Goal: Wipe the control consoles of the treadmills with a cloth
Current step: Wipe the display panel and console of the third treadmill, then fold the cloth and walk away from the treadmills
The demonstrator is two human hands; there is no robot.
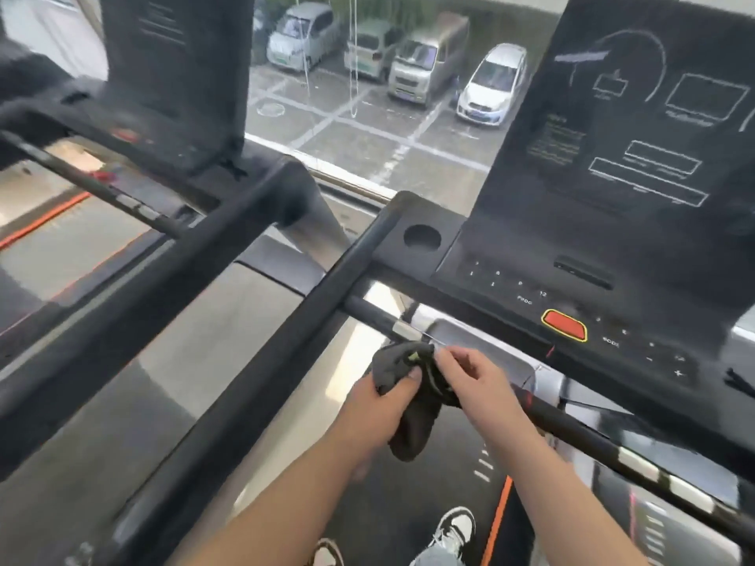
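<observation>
Big black treadmill console (613,149) with a white-outlined display rises on the right, and a second black console (175,75) stands off to the left. Below the right one's front edge, against the black crossbar (580,433), hangs the dark grey cloth (412,426). Left hand (378,406) grips it, fingers curled round; right hand (470,375) pinches its top fold. Looks like readying, no wiping yet. Next, I'd say, lift it onto the keypad by the red stop button (564,324).

Two treadmill control consoles: left console (175,75), right console (613,157). One cloth (412,426). Two hands: left hand (380,406), right hand (470,381). Two shoes (455,529). Four parked vehicles (490,83). One cup holder (422,238), right console.
</observation>
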